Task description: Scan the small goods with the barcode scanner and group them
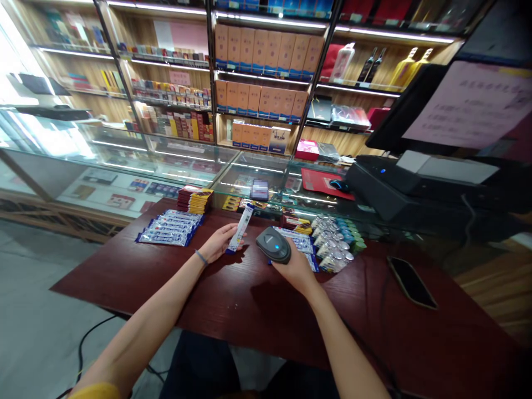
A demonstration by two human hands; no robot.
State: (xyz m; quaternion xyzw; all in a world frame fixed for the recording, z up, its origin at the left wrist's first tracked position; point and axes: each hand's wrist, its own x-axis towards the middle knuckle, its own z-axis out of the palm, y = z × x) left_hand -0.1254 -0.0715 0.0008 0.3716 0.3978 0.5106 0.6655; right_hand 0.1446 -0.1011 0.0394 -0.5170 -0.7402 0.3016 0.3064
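My left hand point(219, 243) is closed around a slim blue-and-white packet point(241, 228), which it holds tilted upright above the dark red table. In my right hand point(297, 266) is a black barcode scanner point(273, 245) with a blue light on top; its head faces the packet, a short way apart from it. Left of my left hand lies a row of similar blue-and-white packets point(169, 227). More packets point(301, 242) lie behind the scanner, partly hidden by it and my right hand.
Maroon-and-yellow packs point(194, 199) are stacked at the table's back left. Silver-capped tubes point(333, 244) stand grouped right of the scanner, and a phone point(411, 281) lies farther right. A glass display counter point(166, 160) runs behind the table point(199, 310). A black monitor and printer point(432, 183) rise at right.
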